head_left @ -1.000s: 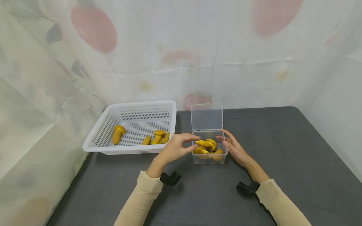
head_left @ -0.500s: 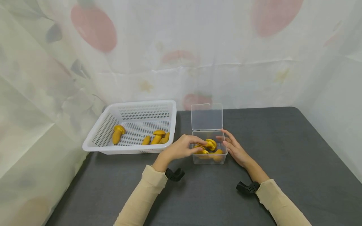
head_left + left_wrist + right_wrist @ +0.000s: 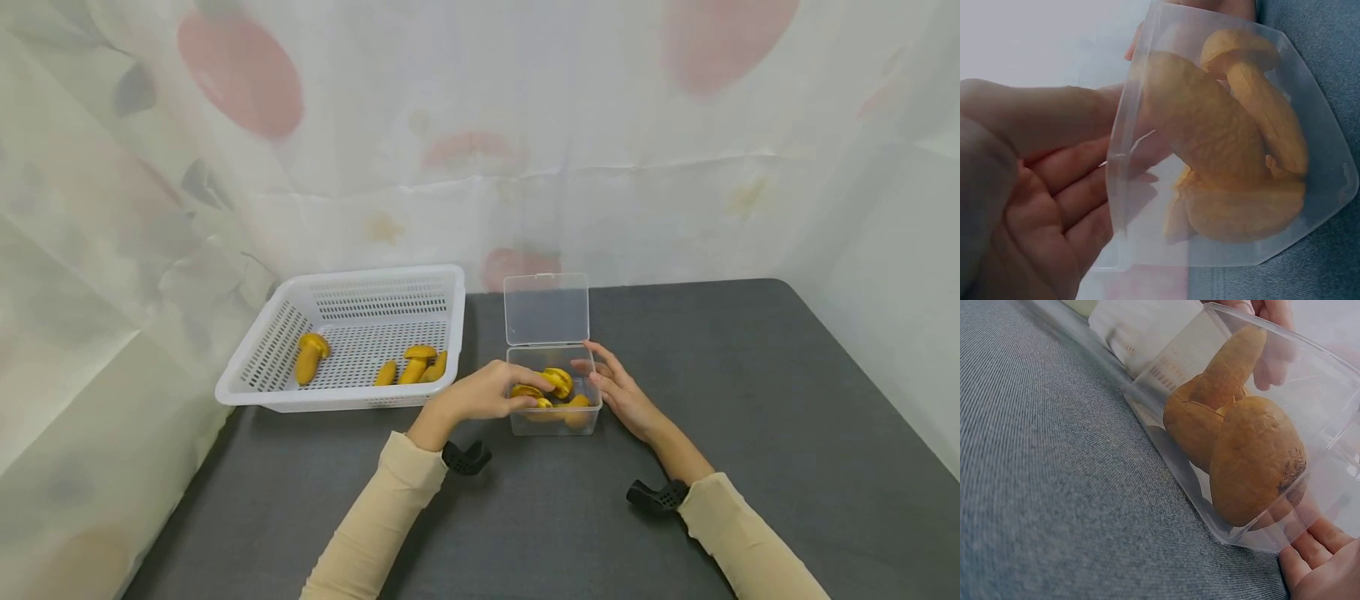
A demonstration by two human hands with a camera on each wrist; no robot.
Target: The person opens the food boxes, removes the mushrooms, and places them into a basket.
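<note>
- A white basket point(image 3: 360, 343) is standing left of the clear box, holding several mushrooms.
- The clear box point(image 3: 555, 428) is standing between the hands, its lid tilting up behind it.
- The left hand point(image 3: 487, 390) is reaching over the box's left rim; whether it is pinching anything, I cannot tell.
- The right hand point(image 3: 628, 402) is resting loosely spread against the box's right wall.
- Yellow-brown mushrooms point(image 3: 1257, 462) are lying inside the box, just beside the left fingertips.

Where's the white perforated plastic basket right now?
In the head view's left half, the basket sits on the dark grey table, left of the clear plastic box.
</note>
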